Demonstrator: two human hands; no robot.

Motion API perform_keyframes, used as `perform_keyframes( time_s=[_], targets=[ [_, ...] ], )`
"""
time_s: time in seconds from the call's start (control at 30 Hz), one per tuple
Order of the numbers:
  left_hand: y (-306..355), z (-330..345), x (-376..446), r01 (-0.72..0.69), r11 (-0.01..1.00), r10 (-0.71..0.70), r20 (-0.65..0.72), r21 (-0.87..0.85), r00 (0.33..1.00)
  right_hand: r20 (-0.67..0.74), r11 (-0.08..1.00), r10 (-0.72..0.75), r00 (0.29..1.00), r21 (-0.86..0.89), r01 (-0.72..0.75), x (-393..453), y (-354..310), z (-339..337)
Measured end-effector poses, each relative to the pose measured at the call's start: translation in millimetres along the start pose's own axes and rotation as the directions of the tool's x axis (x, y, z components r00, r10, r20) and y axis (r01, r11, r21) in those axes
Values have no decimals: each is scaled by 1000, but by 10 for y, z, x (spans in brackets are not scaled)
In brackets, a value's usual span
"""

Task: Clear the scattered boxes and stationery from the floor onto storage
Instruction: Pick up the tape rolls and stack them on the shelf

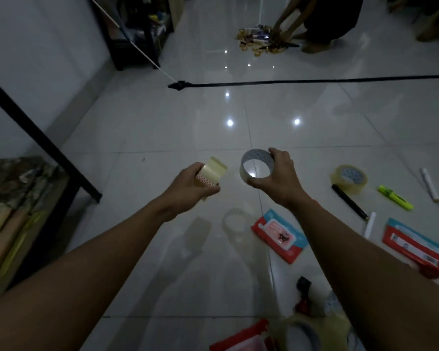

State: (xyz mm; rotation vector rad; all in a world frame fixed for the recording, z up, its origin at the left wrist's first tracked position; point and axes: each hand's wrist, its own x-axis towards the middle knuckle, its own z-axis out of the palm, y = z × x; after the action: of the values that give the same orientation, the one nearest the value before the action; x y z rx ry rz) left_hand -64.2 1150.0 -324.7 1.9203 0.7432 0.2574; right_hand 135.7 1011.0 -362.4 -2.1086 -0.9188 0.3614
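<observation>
1. Head view: both arms reach forward over a glossy tiled floor [162,127], each hand holding a roll of tape in the air above it.
2. Left hand [188,184] grips a pale yellowish tape roll [212,171]; the fingers curl under and around its lower part, and the upper part of the roll sticks out beyond them.
3. Right hand [280,178] holds a clear tape roll [256,165] by its rim, thumb at the bottom edge and fingers over the top right, so the open ring lies to the left of the palm with the floor visible through it.
4. The two held rolls are near each other but apart.
5. On the floor to the right lie another clear tape roll [349,177], a black marker [349,201] just beside it, a green highlighter [395,197], and a white pen [430,184].
6. Nearer the person lie a red wipes packet [279,235] and a second red packet [413,248] close to the right forearm.
7. A black cable [314,82] crosses the floor farther off.
</observation>
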Motion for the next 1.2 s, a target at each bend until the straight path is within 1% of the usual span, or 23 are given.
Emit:
perform_keyframes(
  time_s=[0.07,0.2,0.3,0.4,0.43,0.53,0.63,0.73,0.8,0.93,0.97,1.07,1.13,1.2],
  targets=[
    [206,-350,-22,34,999,-34,-5,-36,999,-30,999,16,999,30,-16,27,-301,-6],
    [591,-1076,-196,103,977,-112,-37,-186,993,-12,996,28,1000,83,-27,54,-1041,-143],
    [942,-1598,-434,149,953,-177,-86,-265,980,6,987,69,998,147,-69,75,-1700,-276],
    [1359,-2055,-671,154,915,-213,-122,-373,969,42,985,12,999,172,-19,91,-2350,-403],
    [1495,-2202,-752,148,912,-215,-140,-384,966,57,983,9,998,183,-19,91,-2559,-437],
    [1867,-2615,-1003,80,950,-158,-243,-300,957,136,975,41,990,211,-69,46,-3141,-489],
    [2141,-3002,-1202,40,982,-104,-346,-186,932,184,969,38,982,235,-82,9,-3643,-486],
    [2372,-3425,-1341,23,999,-41,-480,-43,876,230,952,23,973,293,-91,34,-4100,-427],
    [2475,-3732,-1377,44,997,-6,-557,56,831,257,942,8,966,321,-93,85,-4382,-338],
    [2617,-4300,-1400,150,961,47,-670,232,741,296,928,-89,951,371,-28,216,-4930,-131],
    [2642,-4402,-1399,193,947,42,-696,256,717,298,923,-116,947,385,-8,243,-5033,-93],
    [2639,-4831,-1425,324,901,32,-789,289,614,324,907,-207,923,417,58,330,-5455,103],
    [2618,-5087,-1390,421,860,-11,-814,288,581,335,893,-260,906,439,94,375,-5691,240],
    [2583,-5324,-1315,517,806,-77,-814,289,576,339,883,-294,894,453,119,385,-5890,365]
  ],
)
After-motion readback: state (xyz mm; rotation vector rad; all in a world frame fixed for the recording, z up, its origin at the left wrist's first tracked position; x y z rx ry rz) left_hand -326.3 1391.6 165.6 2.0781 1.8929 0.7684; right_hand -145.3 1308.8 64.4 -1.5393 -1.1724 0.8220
